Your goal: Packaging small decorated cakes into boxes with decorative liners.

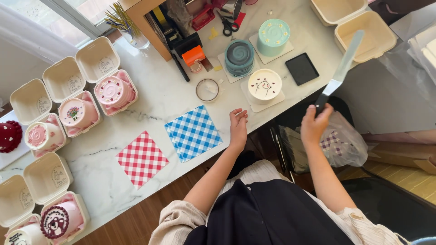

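My right hand (314, 124) grips the black handle of a long metal spatula (341, 70), whose blade points up and away over the table's right end. My left hand (238, 127) rests on the marble table's front edge with its fingers loosely apart, holding nothing. It lies just right of a blue checked paper sheet (193, 133). A small white cake with a drawn face (264, 85) sits on a card just beyond my left hand. Behind the white cake stand a dark teal swirl cake (239, 56) and a light teal cake (273, 37).
A red checked sheet (141, 159) lies left of the blue one. Several open clamshell boxes with pink cakes (113, 90) line the left side. An open beige box (363, 27) stands at the back right. Scissors (228, 25), a tape dispenser (193, 56), a black square pad (302, 68) sit nearby.
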